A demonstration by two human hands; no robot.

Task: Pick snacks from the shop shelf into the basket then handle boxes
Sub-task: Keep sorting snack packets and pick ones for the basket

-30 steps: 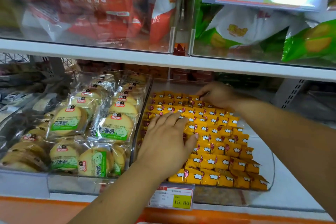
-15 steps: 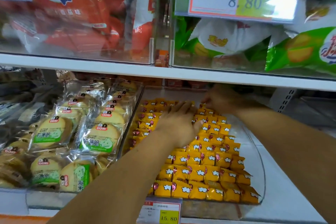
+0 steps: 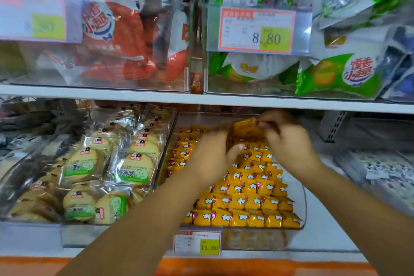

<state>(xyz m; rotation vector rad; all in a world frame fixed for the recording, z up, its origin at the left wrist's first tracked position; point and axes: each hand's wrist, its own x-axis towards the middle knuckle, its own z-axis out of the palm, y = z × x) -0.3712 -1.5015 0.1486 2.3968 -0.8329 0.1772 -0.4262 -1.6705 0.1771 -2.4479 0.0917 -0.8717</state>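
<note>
Head view, biscuit packs (image 3: pixel 132 170) beside yellow snacks (image 3: pixel 242 201), shelf board (image 3: pixel 156 97) above

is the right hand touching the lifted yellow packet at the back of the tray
Touching. The head view shows the right hand pinching the right edge of the raised yellow packet with its fingertips.

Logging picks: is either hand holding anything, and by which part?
Right hand pinches a yellow snack packet by its right edge; left hand, grip cannot be told.
</note>
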